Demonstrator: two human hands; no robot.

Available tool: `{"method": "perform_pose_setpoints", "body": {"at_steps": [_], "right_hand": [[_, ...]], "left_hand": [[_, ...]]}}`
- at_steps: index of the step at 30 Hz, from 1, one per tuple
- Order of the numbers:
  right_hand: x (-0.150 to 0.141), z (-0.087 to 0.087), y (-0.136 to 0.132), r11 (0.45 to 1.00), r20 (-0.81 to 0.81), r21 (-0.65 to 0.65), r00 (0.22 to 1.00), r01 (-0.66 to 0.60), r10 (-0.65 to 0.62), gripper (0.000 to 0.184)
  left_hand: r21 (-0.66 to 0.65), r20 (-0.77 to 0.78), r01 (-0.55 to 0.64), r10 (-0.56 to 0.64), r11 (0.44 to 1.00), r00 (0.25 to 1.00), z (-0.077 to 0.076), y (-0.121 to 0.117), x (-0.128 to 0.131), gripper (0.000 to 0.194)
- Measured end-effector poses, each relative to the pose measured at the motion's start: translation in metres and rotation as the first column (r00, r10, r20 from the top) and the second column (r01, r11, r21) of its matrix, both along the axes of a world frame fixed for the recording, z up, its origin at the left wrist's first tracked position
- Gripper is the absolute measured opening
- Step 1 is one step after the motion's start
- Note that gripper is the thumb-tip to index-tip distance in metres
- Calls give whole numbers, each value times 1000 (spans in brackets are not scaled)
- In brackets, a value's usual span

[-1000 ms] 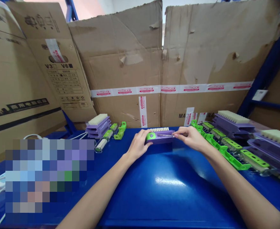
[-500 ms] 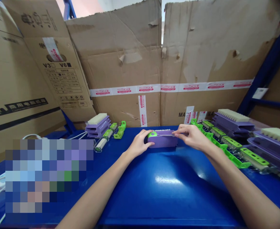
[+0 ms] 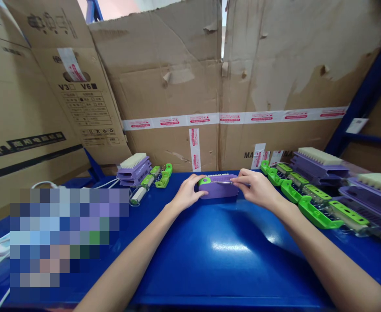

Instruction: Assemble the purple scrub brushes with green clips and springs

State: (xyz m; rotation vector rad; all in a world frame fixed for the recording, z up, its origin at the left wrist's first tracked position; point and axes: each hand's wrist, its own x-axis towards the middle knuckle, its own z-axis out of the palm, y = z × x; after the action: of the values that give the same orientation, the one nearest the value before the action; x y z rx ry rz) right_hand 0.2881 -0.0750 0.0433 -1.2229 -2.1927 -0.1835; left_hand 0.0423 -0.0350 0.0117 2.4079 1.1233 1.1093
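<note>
A purple plastic housing (image 3: 221,190) with a green end piece (image 3: 205,181) and a row of white teeth along its far top edge stands on the blue table. My left hand (image 3: 190,190) grips its left end, thumb on the near side and fingers behind. In my right hand (image 3: 253,184) is a slender metal rod-like tool (image 3: 224,182), pinched between thumb and fingers. It lies nearly level across the housing's upper face, its tip pointing left close to the green end. Its back end pokes out right of my fingers. The exact kind of tool is too small to make out.
Green brackets (image 3: 318,213), green-topped clear parts (image 3: 349,212) and stacked purple housings with cream bristle blocks (image 3: 320,156) line the right side. Similar purple pieces (image 3: 133,171) stand at back left. Cardboard (image 3: 164,95) walls the rear. White cables and a blurred patch lie left.
The tool now shows on both sides of my right fingers, with its tip nearer the green end. The housing has shifted very slightly left in view, my left hand still gripping it.
</note>
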Motion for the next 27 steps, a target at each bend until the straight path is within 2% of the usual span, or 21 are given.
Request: {"method": "perform_pose_setpoints", "body": {"at_steps": [5, 13, 17, 21, 27], "right_hand": [[0, 5, -3, 999, 35, 20, 999, 37, -38, 27], [-3, 30, 2, 994, 26, -72, 997, 79, -77, 25], [-11, 35, 3, 989, 21, -96, 994, 109, -108, 24], [-6, 26, 6, 991, -38, -129, 998, 36, -41, 25], [5, 0, 10, 970, -263, -233, 965, -74, 10, 23]], "left_hand": [[6, -15, 3, -3, 1000, 1000, 2, 0, 0, 50], [-2, -34, 23, -23, 1000, 999, 4, 1, 4, 51], [-12, -25, 14, -14, 1000, 1000, 3, 2, 5, 53], [-28, -10, 23, -24, 999, 1000, 3, 3, 4, 52], [-56, 15, 7, -6, 998, 1000, 2, 0, 6, 52]]}}
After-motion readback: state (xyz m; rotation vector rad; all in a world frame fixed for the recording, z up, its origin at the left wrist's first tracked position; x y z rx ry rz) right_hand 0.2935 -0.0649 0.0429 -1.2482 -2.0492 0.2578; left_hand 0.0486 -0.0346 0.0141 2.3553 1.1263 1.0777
